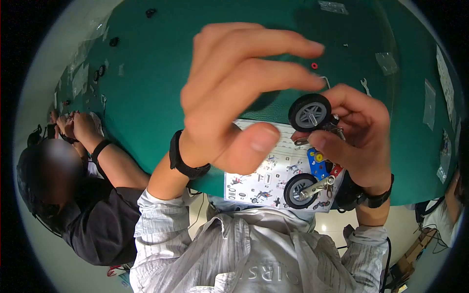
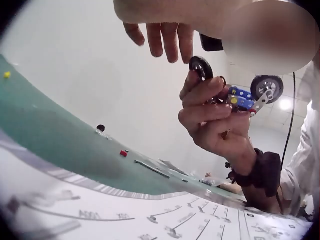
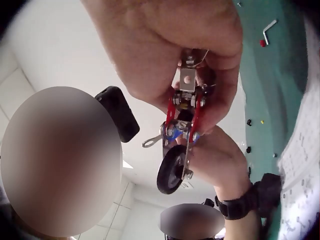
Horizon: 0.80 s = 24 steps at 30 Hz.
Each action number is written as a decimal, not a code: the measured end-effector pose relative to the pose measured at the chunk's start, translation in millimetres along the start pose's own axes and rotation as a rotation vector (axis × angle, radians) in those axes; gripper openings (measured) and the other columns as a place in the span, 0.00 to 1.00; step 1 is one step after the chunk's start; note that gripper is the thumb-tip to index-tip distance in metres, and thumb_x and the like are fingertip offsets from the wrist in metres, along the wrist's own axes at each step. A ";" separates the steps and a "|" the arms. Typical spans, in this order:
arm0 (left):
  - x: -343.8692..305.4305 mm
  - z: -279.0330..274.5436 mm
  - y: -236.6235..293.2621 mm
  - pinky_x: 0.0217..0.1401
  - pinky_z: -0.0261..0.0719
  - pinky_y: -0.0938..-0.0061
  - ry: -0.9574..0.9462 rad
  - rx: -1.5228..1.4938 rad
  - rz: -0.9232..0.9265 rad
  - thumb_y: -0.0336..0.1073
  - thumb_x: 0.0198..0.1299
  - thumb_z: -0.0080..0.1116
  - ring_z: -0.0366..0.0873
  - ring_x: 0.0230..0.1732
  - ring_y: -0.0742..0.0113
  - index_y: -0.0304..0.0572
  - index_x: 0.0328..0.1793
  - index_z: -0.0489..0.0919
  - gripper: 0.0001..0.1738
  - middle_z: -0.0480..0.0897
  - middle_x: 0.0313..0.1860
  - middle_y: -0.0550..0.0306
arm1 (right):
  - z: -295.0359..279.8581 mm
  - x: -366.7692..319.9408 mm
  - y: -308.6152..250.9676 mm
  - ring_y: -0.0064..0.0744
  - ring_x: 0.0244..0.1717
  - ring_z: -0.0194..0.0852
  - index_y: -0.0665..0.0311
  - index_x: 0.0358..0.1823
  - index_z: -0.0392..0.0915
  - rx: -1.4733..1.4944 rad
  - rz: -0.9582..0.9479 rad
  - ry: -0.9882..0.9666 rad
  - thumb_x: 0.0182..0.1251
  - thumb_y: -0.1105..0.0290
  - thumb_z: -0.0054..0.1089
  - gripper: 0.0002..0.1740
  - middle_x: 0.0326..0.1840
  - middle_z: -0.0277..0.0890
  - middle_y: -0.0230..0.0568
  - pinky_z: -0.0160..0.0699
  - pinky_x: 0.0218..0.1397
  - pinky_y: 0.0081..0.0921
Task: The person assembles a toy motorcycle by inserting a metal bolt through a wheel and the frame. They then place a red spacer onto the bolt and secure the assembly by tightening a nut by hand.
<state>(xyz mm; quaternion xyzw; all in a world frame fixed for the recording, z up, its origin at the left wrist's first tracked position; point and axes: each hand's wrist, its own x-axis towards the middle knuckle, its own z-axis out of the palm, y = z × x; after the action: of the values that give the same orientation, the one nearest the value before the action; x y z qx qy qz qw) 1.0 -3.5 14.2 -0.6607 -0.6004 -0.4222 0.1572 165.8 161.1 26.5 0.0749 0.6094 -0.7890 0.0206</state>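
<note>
My right hand [image 1: 364,129] grips a small toy motorcycle built from metal strips and bolts, its thumb and fingers round the frame near one end. A black-tyred wheel [image 1: 310,113] with a grey spoked hub sticks out by the fingertips. At the other end sits a second wheel [image 1: 299,190], next to a blue plate [image 1: 318,163] and a silver strip [image 1: 317,188]. In the right wrist view, red side strips [image 3: 196,114] show beneath the palm. My left hand [image 1: 234,83], slightly blurred, hovers beside the toy with fingers spread and nothing held.
A printed instruction sheet [image 1: 254,180] lies on the green table [image 1: 156,93] under the hands. Beyond are a red ring [image 1: 314,66], a hex key [image 3: 269,32], a small wrench [image 1: 365,87] and plastic bags [image 1: 387,63]. Another person [image 1: 93,219] sits at the left.
</note>
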 end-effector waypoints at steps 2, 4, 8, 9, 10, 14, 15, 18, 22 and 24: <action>0.0 -3.5 -0.2 0.56 0.72 0.59 -0.021 0.005 0.011 0.64 0.76 0.30 0.79 0.46 0.50 0.39 0.42 0.89 0.42 0.87 0.52 0.42 | 5.2 -0.9 -0.9 0.30 0.47 0.85 0.78 0.52 0.75 0.036 0.015 0.041 0.60 0.84 0.68 0.19 0.44 0.83 0.44 0.85 0.54 0.26; 2.8 -1.9 4.6 0.55 0.72 0.59 -0.080 0.005 0.013 0.64 0.77 0.29 0.79 0.46 0.51 0.40 0.42 0.89 0.42 0.87 0.53 0.41 | 6.2 -1.3 0.4 0.30 0.47 0.86 0.77 0.51 0.75 0.008 -0.002 0.040 0.60 0.84 0.68 0.18 0.44 0.83 0.44 0.84 0.53 0.25; 0.9 -1.0 0.8 0.54 0.72 0.59 -0.042 0.024 0.035 0.63 0.77 0.28 0.80 0.46 0.51 0.40 0.42 0.89 0.41 0.87 0.53 0.40 | 3.7 0.4 1.3 0.29 0.48 0.85 0.76 0.51 0.76 -0.014 -0.013 0.016 0.59 0.84 0.68 0.18 0.44 0.83 0.43 0.82 0.52 0.23; -1.0 -2.1 -2.0 0.53 0.72 0.59 -0.011 0.028 0.041 0.62 0.77 0.28 0.80 0.46 0.51 0.40 0.43 0.89 0.41 0.87 0.53 0.40 | 2.9 1.6 -0.7 0.28 0.48 0.84 0.76 0.51 0.76 0.020 0.006 0.025 0.59 0.85 0.68 0.18 0.44 0.83 0.43 0.81 0.53 0.22; -3.2 -6.0 -2.8 0.53 0.72 0.59 0.000 0.030 0.030 0.62 0.78 0.28 0.80 0.46 0.51 0.41 0.43 0.89 0.41 0.87 0.53 0.40 | 2.5 1.6 -1.8 0.28 0.49 0.84 0.76 0.51 0.76 0.010 0.023 0.016 0.59 0.84 0.69 0.18 0.44 0.82 0.42 0.81 0.53 0.22; 2.1 0.7 8.7 0.51 0.72 0.59 -0.098 0.011 0.020 0.63 0.77 0.27 0.80 0.47 0.52 0.42 0.42 0.89 0.42 0.87 0.53 0.41 | 0.9 -2.5 4.3 0.30 0.48 0.84 0.76 0.51 0.76 -0.118 -0.039 -0.008 0.59 0.83 0.69 0.18 0.46 0.82 0.43 0.82 0.52 0.24; 1.7 0.2 8.3 0.51 0.73 0.59 -0.092 0.014 0.006 0.63 0.77 0.27 0.80 0.48 0.52 0.41 0.42 0.89 0.42 0.86 0.54 0.39 | 1.2 -1.8 4.5 0.30 0.48 0.85 0.75 0.51 0.76 -0.125 -0.040 -0.018 0.60 0.83 0.69 0.18 0.47 0.82 0.44 0.82 0.52 0.24; -3.2 0.3 4.2 0.49 0.76 0.60 -0.004 0.002 -0.058 0.64 0.77 0.27 0.79 0.51 0.51 0.41 0.43 0.90 0.42 0.84 0.56 0.36 | 2.4 0.3 4.0 0.29 0.50 0.84 0.75 0.52 0.76 -0.020 -0.011 0.059 0.60 0.83 0.69 0.19 0.48 0.83 0.45 0.81 0.53 0.23; -2.9 -6.2 4.3 0.51 0.79 0.60 -0.048 0.016 -0.058 0.64 0.76 0.27 0.79 0.54 0.49 0.38 0.43 0.89 0.43 0.83 0.58 0.32 | 4.2 0.2 -0.2 0.30 0.52 0.84 0.75 0.53 0.76 0.025 0.010 0.084 0.62 0.82 0.68 0.18 0.49 0.83 0.45 0.82 0.55 0.22; 0.1 -2.6 4.0 0.53 0.78 0.59 -0.079 0.033 -0.021 0.63 0.76 0.27 0.79 0.54 0.49 0.38 0.41 0.89 0.43 0.82 0.58 0.31 | 4.2 -1.2 -1.1 0.30 0.51 0.85 0.75 0.54 0.76 -0.018 0.037 0.064 0.62 0.82 0.68 0.19 0.49 0.83 0.45 0.82 0.55 0.21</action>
<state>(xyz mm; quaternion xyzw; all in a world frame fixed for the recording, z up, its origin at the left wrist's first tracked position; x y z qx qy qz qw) 3.8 -6.2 17.0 -0.6677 -0.6200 -0.3877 0.1398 166.5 157.3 28.7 0.1113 0.6155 -0.7800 0.0164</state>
